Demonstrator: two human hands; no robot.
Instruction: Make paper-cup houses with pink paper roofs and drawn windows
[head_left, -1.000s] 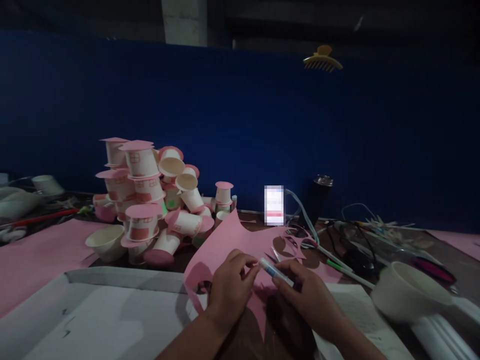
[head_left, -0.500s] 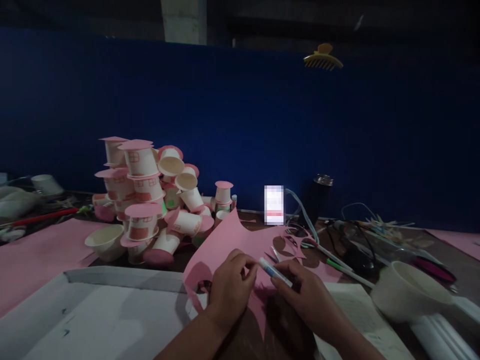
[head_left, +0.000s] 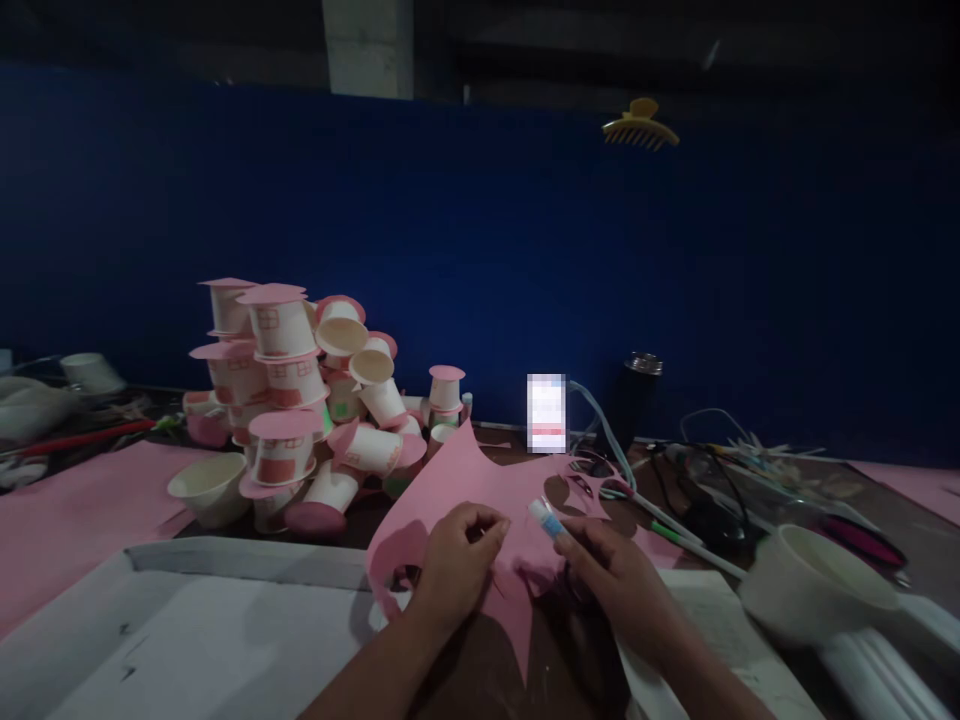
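Note:
My right hand (head_left: 611,575) grips a small white tube with a blue label, which looks like a glue stick (head_left: 547,520), its white end pointing up and left. To its left, my left hand (head_left: 461,560) is closed in a pinch, thumb against fingertips; whatever it may hold is hidden. A gap separates the left fingertips from the tube. Beneath and behind both hands lies a curled sheet of pink paper (head_left: 450,470) with round cut-outs and a pointed lower corner.
Paper cups (head_left: 285,325) with pink disc tops and drawn windows are stacked at left, beside an empty-looking bowl (head_left: 210,490). A white tray (head_left: 247,550) lies front left. A lit phone (head_left: 547,415), black bottle (head_left: 634,400) and white cup (head_left: 814,585) stand behind and right.
My hands have moved apart slightly. The tube has shifted right and tilted more upright in my right hand. The scissors blades seen behind it earlier no longer show.

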